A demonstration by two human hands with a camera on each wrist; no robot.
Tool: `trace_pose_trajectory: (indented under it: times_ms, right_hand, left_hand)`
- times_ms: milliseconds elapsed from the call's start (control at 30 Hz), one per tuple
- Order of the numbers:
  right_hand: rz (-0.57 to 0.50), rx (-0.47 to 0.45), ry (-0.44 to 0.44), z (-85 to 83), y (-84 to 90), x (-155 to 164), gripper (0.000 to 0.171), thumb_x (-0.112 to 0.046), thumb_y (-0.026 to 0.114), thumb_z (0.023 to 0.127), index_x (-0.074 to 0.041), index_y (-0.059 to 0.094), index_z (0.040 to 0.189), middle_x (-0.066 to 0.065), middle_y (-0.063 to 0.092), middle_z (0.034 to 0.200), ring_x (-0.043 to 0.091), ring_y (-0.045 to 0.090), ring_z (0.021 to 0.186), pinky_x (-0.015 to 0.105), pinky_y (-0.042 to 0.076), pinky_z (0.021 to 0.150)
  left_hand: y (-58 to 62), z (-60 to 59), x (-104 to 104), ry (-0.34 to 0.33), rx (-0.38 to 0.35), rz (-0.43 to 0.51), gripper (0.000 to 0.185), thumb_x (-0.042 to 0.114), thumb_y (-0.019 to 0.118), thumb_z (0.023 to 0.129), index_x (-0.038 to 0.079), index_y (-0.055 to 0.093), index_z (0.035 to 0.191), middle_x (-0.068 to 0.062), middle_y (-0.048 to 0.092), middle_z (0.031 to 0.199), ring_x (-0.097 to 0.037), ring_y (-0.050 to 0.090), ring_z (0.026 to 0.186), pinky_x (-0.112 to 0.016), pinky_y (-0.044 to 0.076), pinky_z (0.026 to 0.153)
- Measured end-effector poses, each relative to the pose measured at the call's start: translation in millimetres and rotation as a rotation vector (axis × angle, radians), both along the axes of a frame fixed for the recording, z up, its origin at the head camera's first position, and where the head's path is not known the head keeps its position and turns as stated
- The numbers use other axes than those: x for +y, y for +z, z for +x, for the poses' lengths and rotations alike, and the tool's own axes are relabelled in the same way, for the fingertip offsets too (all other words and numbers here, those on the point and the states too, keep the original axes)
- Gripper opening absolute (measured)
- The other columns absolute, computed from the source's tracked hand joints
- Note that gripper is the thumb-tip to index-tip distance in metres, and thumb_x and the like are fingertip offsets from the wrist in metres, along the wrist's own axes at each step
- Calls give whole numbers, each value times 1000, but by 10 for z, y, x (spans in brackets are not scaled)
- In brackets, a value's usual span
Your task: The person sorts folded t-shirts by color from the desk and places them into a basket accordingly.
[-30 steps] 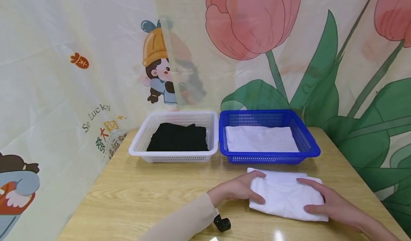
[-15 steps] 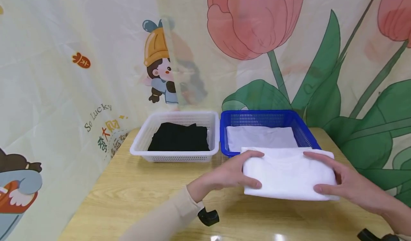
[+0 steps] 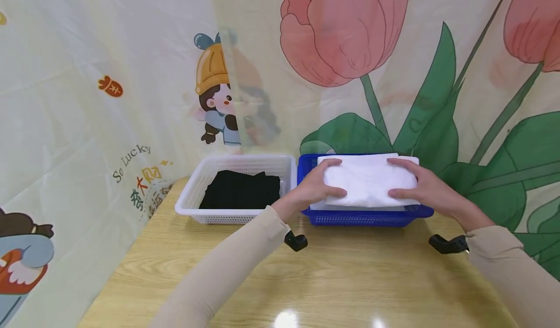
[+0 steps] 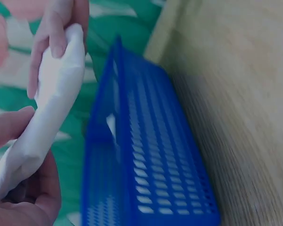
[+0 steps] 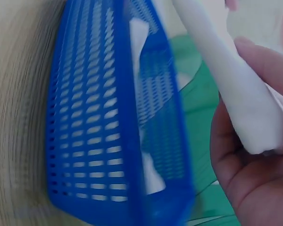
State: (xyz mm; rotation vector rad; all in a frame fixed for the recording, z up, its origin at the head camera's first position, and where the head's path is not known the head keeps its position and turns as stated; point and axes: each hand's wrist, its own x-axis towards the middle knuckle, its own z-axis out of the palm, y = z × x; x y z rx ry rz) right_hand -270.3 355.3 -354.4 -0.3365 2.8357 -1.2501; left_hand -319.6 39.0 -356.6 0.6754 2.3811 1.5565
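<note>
A folded white cloth (image 3: 367, 182), its exact kind of garment unclear, is held level over the blue basket (image 3: 363, 218). My left hand (image 3: 312, 187) grips its left end, thumb on the near side and fingers at the far side. At the opposite end my right hand (image 3: 428, 192) grips it the same way. Both wrist views show the white bundle above the basket's rim, apart from it. Inside the basket lies another white cloth (image 5: 153, 176), mostly hidden beneath the held one in the head view.
To the left of the blue basket stands a white basket (image 3: 190, 197) with folded black cloth (image 3: 240, 190) in it. Both rest on a wooden table (image 3: 341, 279) against a printed fabric backdrop (image 3: 144, 65).
Both hands have lifted the folded white cloth off the table and carried it forward and slightly left, over the blue basket.
</note>
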Motion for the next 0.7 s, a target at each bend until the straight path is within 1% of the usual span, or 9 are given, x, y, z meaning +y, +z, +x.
trace_pose_trajectory:
  times_ms: [67,133,233,300,400,500,700]
  right_hand:
    - [-16,-19,8,-141,-122,-3,95,-32,82,95,-17,26,170,29,9,174,58,17,152,83,23,112]
    - [-35,-43,20,-252,-238,-10,95,-32,82,95,-15,25,170,28,9,174,58,14,153,83,21,113]
    - [-55,-71,37,-375,-382,-36,96,-32,83,95,-12,26,169,28,10,174,57,11,155,82,19,115]
    - [-43,-78,33,-430,-444,-52,96,-33,83,95,-11,26,169,29,11,173,57,11,155,82,18,115]
    - [-5,-72,24,-503,-513,-61,95,-33,83,95,-9,27,168,29,14,173,57,11,156,81,19,115]
    - [26,-70,20,-569,-558,-65,95,-34,83,95,-9,28,168,29,16,172,57,13,155,80,19,116]
    - [44,-86,13,-695,-642,-15,93,-32,84,93,-7,31,166,31,18,171,57,14,155,77,18,119]
  left_hand:
    - [-81,-126,32,18,-12,1,87,6,91,84,26,49,157,1,43,166,-25,41,150,-49,37,122]
    - [-184,-244,62,43,-29,-16,87,2,90,83,25,49,157,1,44,166,-25,41,151,-47,38,121]
    - [-354,-403,115,89,-71,-49,89,-3,90,81,25,51,156,1,45,165,-24,40,151,-46,37,122]
    - [-451,-492,154,122,-103,-68,89,-5,90,80,26,52,155,0,45,164,-24,41,150,-45,38,121]
    - [-547,-589,210,152,-143,-76,91,-8,89,79,25,52,155,-3,46,164,-26,43,147,-45,40,120]
    - [-623,-664,250,172,-163,-86,92,-9,89,78,24,52,155,-5,46,164,-26,44,147,-45,40,120]
    - [-719,-764,327,200,-179,-85,94,-12,90,74,22,52,154,-9,47,163,-29,44,147,-46,40,120]
